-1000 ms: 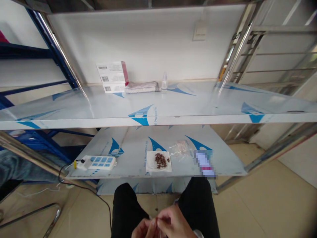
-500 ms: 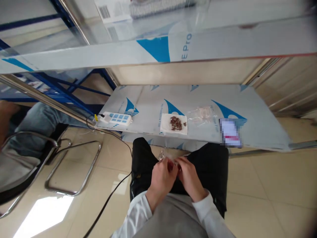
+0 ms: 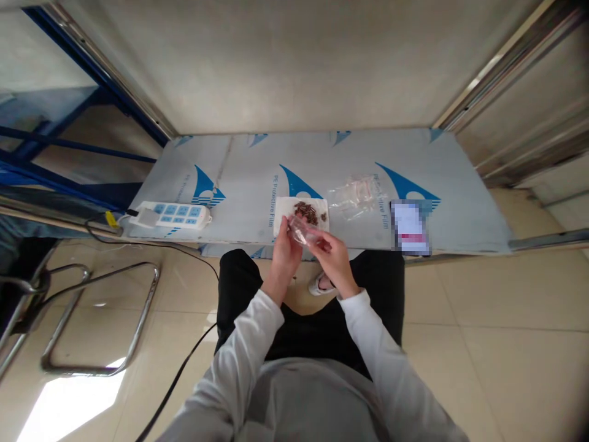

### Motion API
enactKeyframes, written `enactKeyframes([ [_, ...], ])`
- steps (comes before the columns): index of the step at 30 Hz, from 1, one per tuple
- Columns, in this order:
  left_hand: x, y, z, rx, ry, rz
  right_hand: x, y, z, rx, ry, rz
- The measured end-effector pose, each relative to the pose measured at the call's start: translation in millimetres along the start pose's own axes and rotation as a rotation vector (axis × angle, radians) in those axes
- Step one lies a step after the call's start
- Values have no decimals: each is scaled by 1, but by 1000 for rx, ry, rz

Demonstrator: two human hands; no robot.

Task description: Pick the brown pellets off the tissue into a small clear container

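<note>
A small clear plastic bag (image 3: 301, 232) is stretched between my two hands, just in front of the white paper. My left hand (image 3: 286, 255) grips the bag's left side, fingers closed on it. On its right side, the fingertips of my right hand (image 3: 332, 255) pinch the plastic. Right behind the bag, several small brown screw-like pieces (image 3: 307, 212) lie heaped on the white paper (image 3: 284, 209). One little clump sits apart at the heap's right. More clear plastic bags (image 3: 356, 195) lie flat to the right of the paper.
The shelf (image 3: 248, 166) is covered in printed protective film. A white power strip (image 3: 181, 215) with a plugged-in adapter lies at its left. A phone (image 3: 410, 227) rests by the front edge at right. A metal chair frame (image 3: 147, 307) and a black cable (image 3: 179, 374) are at lower left.
Both hands have moved forward from above my lap to the shelf's front edge, with the plastic bag between them. The camera view has tilted down, so the upper shelf is out of sight.
</note>
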State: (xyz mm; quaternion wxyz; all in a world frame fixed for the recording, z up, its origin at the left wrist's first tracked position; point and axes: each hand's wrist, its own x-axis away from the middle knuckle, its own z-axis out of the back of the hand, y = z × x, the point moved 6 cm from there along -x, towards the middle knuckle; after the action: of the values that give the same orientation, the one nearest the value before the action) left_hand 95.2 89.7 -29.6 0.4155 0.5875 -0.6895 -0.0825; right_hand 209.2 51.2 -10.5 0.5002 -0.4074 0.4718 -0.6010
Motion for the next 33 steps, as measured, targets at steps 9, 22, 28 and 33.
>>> enactKeyframes([
  [9, -108, 26, -31, -226, -78, -432, -46, 27, 19, 146, 203, -21],
  [22, -87, 30, -48, -890, -251, -858, -37, 43, -7, 253, 221, 60],
  [28, -81, 40, -51, -855, -274, -893, -33, 34, -7, 261, 250, 83],
  [33, -84, 42, -50, -480, -275, -711, -49, 29, -5, -11, 321, -4],
])
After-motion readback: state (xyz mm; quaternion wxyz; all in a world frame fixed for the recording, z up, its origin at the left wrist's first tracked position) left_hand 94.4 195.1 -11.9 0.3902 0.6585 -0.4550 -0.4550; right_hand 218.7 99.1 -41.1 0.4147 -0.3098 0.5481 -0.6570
